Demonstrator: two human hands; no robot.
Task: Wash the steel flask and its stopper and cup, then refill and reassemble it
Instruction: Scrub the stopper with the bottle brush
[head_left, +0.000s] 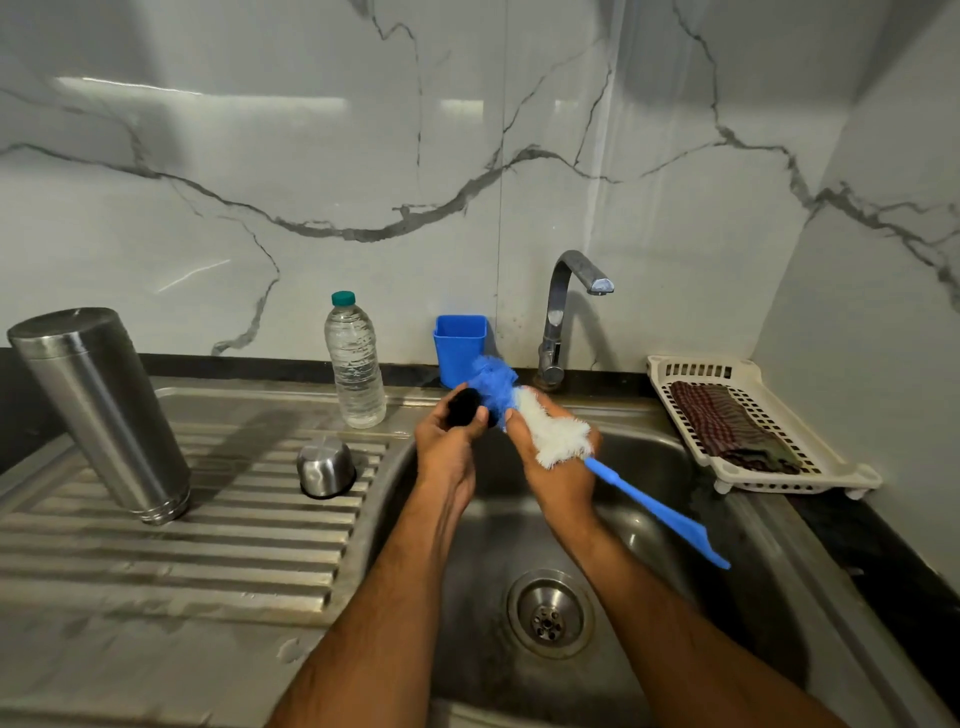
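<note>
Over the sink basin (649, 519), near its back rim, the left hand (447, 441) has its fingers curled round the black stopper (465, 408), pinching it between thumb and fingertips. Just beside it, the right hand (558, 457) grips the bottle brush (524, 415) by its bristled head, fingers wrapped round the white part; the blue bristle tip touches the stopper, and the blue handle slants down toward the basin's right side, past the wrist.

On the ribbed drainboard (171, 545) to the left, the steel flask (104, 410) stands upside down, mouth on the ribs, near the drainboard's back left corner. Its steel cup (326, 466) sits inverted too, close to the basin's left rim and well apart from the flask. A clear plastic water bottle (356, 364) with a green cap stands upright at the drainboard's back edge (no label that can be read). A blue plastic tub (460, 345) stands against the marble-patterned wall, between the bottle and the tap (563, 317), whose spout shows no water running. At the worktop's right edge, beside the basin, a white slotted tray (841, 467) holds a folded checked cloth (727, 428). The drain strainer (549, 613) lies at the basin's bottom.
</note>
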